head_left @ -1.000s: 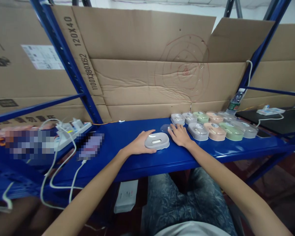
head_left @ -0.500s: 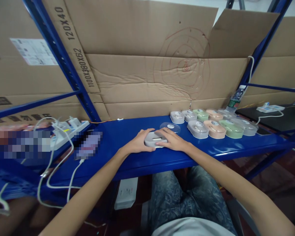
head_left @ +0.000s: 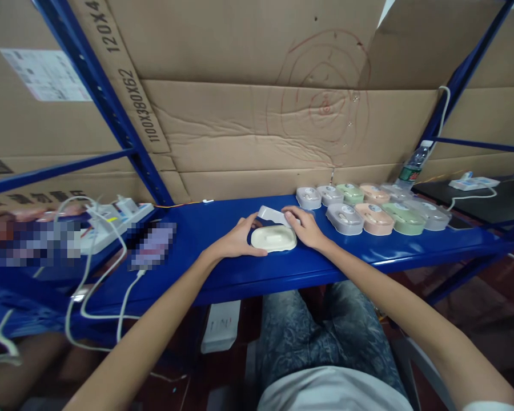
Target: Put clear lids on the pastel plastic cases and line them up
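Observation:
A white oval case (head_left: 274, 238) lies on the blue shelf (head_left: 223, 268) in front of me. My left hand (head_left: 235, 241) is curled round its left end, thumb on the near side. My right hand (head_left: 307, 227) sits at the case's right end and pinches a clear plastic lid (head_left: 270, 214), which stands tilted just behind the case. To the right of my right hand, two rows of several lidded cases (head_left: 362, 212) in white, green, peach and grey stand side by side.
A white power strip (head_left: 111, 218) with chargers and trailing white cables lies at the left, beside a blurred phone (head_left: 152, 245). A water bottle (head_left: 412, 166) stands at the far right by a second power strip (head_left: 472, 183). Cardboard sheets (head_left: 248, 131) close the back; a blue rack post (head_left: 107, 108) slants at the left.
My right hand took the clear lid from the shelf behind the case and now holds it tilted over the case's back edge. My left hand stayed on the case.

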{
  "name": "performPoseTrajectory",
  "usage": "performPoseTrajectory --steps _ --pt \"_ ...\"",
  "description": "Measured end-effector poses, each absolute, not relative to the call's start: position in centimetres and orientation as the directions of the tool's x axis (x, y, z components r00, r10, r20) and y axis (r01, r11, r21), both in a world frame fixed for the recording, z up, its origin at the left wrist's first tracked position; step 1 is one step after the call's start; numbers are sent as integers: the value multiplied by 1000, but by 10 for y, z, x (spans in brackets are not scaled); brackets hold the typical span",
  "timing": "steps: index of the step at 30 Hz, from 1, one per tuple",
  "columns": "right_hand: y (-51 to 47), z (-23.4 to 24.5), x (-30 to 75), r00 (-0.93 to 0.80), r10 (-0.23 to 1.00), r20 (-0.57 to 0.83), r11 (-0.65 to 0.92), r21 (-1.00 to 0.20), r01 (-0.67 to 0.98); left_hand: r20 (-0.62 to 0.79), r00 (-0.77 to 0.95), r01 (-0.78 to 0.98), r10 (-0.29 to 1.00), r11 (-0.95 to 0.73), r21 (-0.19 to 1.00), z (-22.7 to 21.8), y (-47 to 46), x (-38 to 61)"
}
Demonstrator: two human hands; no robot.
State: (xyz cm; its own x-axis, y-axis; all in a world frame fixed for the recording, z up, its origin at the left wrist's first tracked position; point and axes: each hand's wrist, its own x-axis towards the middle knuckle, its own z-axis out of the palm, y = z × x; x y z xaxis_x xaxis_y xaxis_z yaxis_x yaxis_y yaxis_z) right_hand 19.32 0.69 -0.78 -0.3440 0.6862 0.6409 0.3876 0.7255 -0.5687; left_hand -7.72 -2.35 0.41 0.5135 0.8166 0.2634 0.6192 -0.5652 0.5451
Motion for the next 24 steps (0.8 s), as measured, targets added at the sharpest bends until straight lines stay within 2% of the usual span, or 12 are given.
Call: performPoseTrajectory --steps 6,14,19,24 --pt "5 -9 192 -425 637 643 771 -511 381 249 504 641 827 -552 533 4 -22 -79" --pt "6 -11 193 -440 660 609 751 -536 385 245 501 617 830 -541 571 0 -18 -80" --pt "-7 -8 192 -585 598 547 802 -409 436 185 462 672 867 -478 566 -1 -18 -80" --pt "-13 -7 192 -650 562 512 827 -339 448 209 492 643 845 -515 567 -3 -19 -82"
